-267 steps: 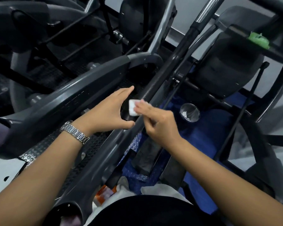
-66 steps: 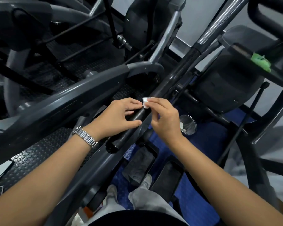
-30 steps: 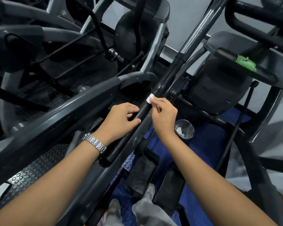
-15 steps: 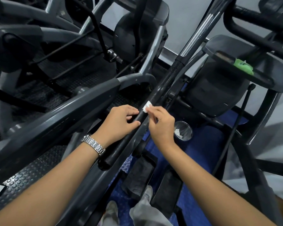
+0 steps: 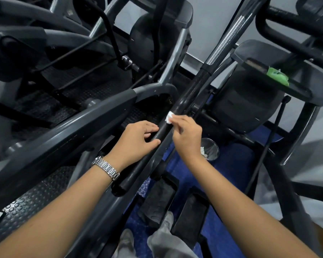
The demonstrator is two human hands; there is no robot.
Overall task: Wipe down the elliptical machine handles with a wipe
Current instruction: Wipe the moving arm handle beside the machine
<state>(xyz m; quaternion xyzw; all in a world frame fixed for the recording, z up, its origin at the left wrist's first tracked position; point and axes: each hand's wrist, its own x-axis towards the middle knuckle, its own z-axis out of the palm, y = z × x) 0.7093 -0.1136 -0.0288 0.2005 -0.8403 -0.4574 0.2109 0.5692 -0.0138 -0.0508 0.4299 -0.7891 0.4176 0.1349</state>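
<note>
Mid-wipe on long black padded handle (image 5: 192, 90). Small white wipe (image 5: 169, 117) pinched by right hand (image 5: 186, 135); same handle clasped by left hand (image 5: 137, 141). Next, likely: slide upward.

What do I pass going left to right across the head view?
Wristwatch → left hand around the black handle → white wipe → right hand pinching it → small waste bin → green packet.
</note>
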